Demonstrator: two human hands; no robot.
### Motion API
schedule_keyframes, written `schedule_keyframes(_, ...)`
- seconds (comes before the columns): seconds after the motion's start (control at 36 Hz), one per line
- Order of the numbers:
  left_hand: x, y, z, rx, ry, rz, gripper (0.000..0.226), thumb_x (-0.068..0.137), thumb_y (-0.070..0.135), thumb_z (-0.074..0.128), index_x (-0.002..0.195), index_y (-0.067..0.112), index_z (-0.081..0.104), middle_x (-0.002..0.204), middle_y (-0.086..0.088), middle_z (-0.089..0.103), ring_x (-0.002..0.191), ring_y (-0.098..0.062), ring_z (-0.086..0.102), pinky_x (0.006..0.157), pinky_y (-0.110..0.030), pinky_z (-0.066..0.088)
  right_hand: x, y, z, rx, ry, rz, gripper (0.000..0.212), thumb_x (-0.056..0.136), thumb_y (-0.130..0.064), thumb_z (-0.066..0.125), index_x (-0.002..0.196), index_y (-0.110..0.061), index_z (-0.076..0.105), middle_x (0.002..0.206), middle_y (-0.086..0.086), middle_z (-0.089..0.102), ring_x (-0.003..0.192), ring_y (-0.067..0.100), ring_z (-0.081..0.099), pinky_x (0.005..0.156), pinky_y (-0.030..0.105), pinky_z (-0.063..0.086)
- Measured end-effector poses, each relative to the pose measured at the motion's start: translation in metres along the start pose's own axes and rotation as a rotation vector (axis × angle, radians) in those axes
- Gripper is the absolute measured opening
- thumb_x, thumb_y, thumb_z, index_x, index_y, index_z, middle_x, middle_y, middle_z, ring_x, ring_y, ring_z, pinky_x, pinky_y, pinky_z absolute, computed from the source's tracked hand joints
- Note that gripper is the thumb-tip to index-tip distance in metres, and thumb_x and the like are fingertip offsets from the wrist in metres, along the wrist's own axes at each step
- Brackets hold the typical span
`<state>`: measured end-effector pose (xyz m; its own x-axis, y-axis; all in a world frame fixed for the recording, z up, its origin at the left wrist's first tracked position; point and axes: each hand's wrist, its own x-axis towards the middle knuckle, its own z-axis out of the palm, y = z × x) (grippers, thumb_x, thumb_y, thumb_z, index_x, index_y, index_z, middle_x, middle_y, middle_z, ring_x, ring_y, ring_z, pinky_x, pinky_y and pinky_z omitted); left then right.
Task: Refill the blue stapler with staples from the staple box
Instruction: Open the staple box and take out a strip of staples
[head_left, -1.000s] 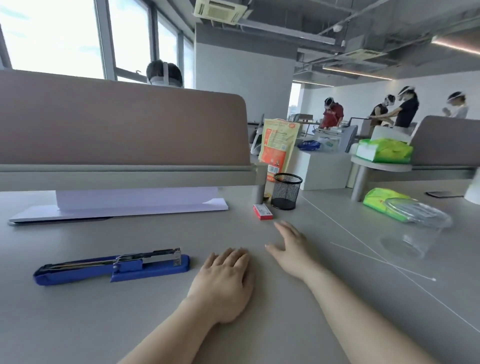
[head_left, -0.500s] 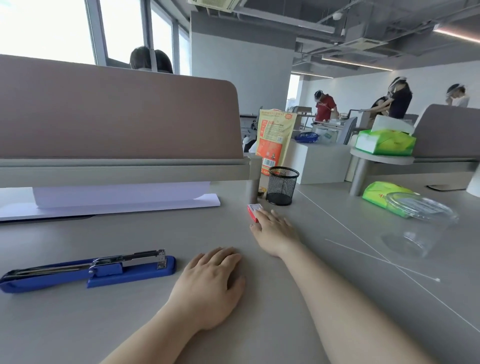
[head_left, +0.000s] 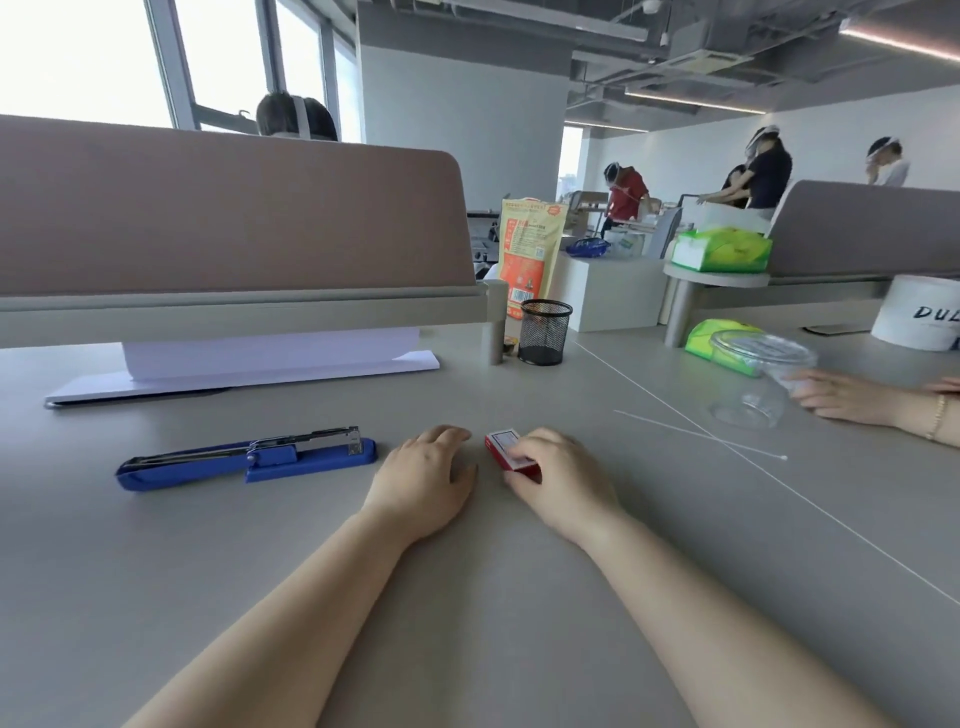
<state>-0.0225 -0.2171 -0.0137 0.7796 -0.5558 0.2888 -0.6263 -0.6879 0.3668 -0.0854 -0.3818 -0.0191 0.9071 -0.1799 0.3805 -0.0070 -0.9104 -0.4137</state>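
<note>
The blue stapler (head_left: 249, 462) lies flat on the grey desk (head_left: 467, 597) at the left, its metal magazine on top, long axis left to right. My left hand (head_left: 423, 480) rests palm down on the desk just right of the stapler, holding nothing, fingers loosely together. My right hand (head_left: 558, 478) grips the small red staple box (head_left: 506, 451), fingers over its right end. The box sits at desk level between my two hands; its left end shows.
A black mesh pen cup (head_left: 544, 332) stands behind, near an orange pouch (head_left: 527, 249). A stack of white paper (head_left: 249, 364) lies under the desk divider (head_left: 223, 218). At right are a clear plastic cup (head_left: 758, 374), another person's hand (head_left: 852, 397) and a thin white stick (head_left: 701, 430).
My right hand reached forward to the staple box by the pen cup, took hold of it and pulled it back toward me, beside my left hand. Another person's hand has come into view at right.
</note>
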Motion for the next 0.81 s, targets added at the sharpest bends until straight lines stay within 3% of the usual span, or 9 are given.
schedule_keyframes(0.14, -0.007, -0.005, 0.001, 0.027, -0.033, 0.0, 0.054, 0.088, 0.045, 0.045, 0.137, 0.024, 0.035, 0.147, 0.003, 0.039, 0.132, -0.021, 0.037, 0.109, -0.034, 0.029, 0.001, 0.002, -0.003, 0.187, -0.041, -0.041, 0.024, 0.078, -0.018, 0.067, 0.102, -0.016, 0.067, 0.111, 0.001, 0.062, 0.105, 0.017, 0.057, 0.091, 0.031, 0.046)
schedule_keyframes(0.28, -0.002, -0.004, 0.004, 0.018, 0.003, 0.034, 0.054, 0.087, 0.047, 0.045, 0.135, 0.025, 0.035, 0.142, 0.001, 0.045, 0.129, -0.022, 0.04, 0.107, -0.035, 0.031, 0.003, 0.003, -0.002, 0.27, -0.053, -0.038, 0.03, 0.076, -0.015, 0.068, 0.105, -0.016, 0.062, 0.112, 0.003, 0.059, 0.102, 0.017, 0.058, 0.091, 0.032, 0.047)
schedule_keyframes(0.44, 0.003, -0.009, 0.007, -0.014, 0.014, 0.027, 0.053, 0.087, 0.047, 0.048, 0.134, 0.026, 0.036, 0.138, 0.0, 0.048, 0.128, -0.022, 0.041, 0.106, -0.037, 0.031, 0.006, 0.006, 0.004, 0.24, -0.019, -0.04, 0.03, 0.077, -0.019, 0.068, 0.106, -0.016, 0.06, 0.108, 0.003, 0.059, 0.1, 0.016, 0.057, 0.082, 0.021, 0.041)
schedule_keyframes(0.81, 0.003, -0.01, 0.005, -0.079, 0.008, 0.016, 0.049, 0.086, 0.043, 0.051, 0.13, 0.027, 0.041, 0.129, -0.003, 0.055, 0.121, -0.024, 0.048, 0.102, -0.038, 0.037, 0.006, 0.004, 0.002, 0.221, -0.005, -0.015, 0.039, 0.077, -0.023, 0.069, 0.113, -0.015, 0.057, 0.116, 0.004, 0.06, 0.108, 0.019, 0.055, 0.091, 0.029, 0.044)
